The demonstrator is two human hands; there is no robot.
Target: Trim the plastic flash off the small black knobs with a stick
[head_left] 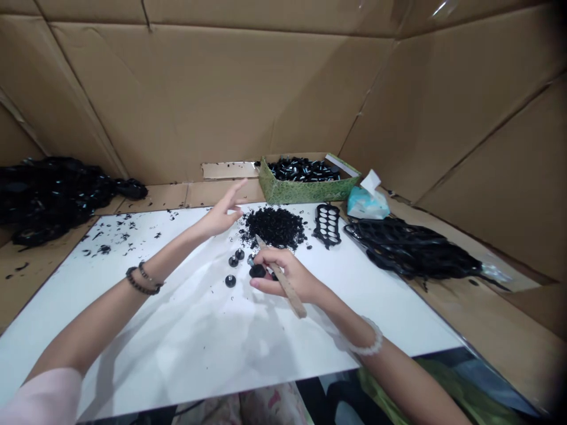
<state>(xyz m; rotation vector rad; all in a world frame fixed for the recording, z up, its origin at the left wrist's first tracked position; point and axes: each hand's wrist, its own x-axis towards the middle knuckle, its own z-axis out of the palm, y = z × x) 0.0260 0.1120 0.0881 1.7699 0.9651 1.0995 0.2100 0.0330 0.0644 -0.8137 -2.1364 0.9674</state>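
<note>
The right hand [283, 274] keeps its grip clenched on a wooden-handled knife [290, 293], with the blade angled up toward a heap of black trimmings [272, 227]. A black knob [257, 271] sits at the fingertips of that hand (whether it is pinched there cannot be told). The left hand [219, 216] is released, fingers spread, touching nothing above the white sheet [186, 348].

Three more black knobs [230, 281] stand close by on the sheet.

Caution: the blade lies close to the fingers, so a slip under cutting pressure could nick them. Round knobs may roll if knocked. Loose trimmings scattered nearby could become mixed with finished pieces.
</note>
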